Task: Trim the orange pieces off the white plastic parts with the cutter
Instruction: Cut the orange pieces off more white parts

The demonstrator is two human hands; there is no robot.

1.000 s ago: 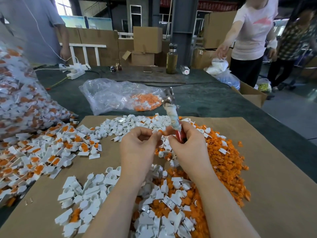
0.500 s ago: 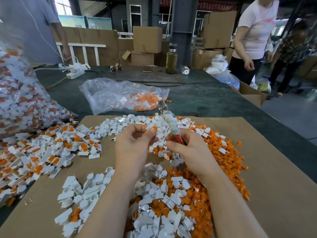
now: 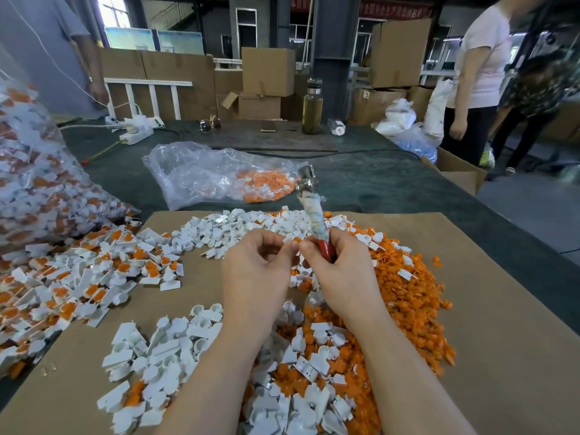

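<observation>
Workshop bench under dark green cloth point(image 3: 361, 183), a brown cardboard sheet point(image 3: 486, 340) laid over its near end. On the sheet: untrimmed white plastic parts point(image 3: 72, 277) with orange inserts heaped at left, trimmed white pieces point(image 3: 163, 350) near my left forearm, a spread of cut orange pieces point(image 3: 408, 296) at right. A clear bag point(image 3: 201, 177) holding orange scraps lies beyond the sheet; a bigger bag of parts point(image 3: 37, 183) bulges in at far left. Glass bottle point(image 3: 311, 108), power strip point(image 3: 138, 131) and cardboard boxes point(image 3: 268, 70) sit at the far edge; two people point(image 3: 480, 76) stand at right, another at left. My left hand point(image 3: 254, 274) is raised over the piles, fingers curled, thumb and forefinger pinched on something small; I cannot make out the piece. My right hand point(image 3: 342, 271) wraps the red handle of the cutter point(image 3: 314, 211), its cloth-bound shank and metal head pointing up and away. Both fingertips meet at centre. Since half a second ago the hands have closed together and the cutter stands more upright.
</observation>
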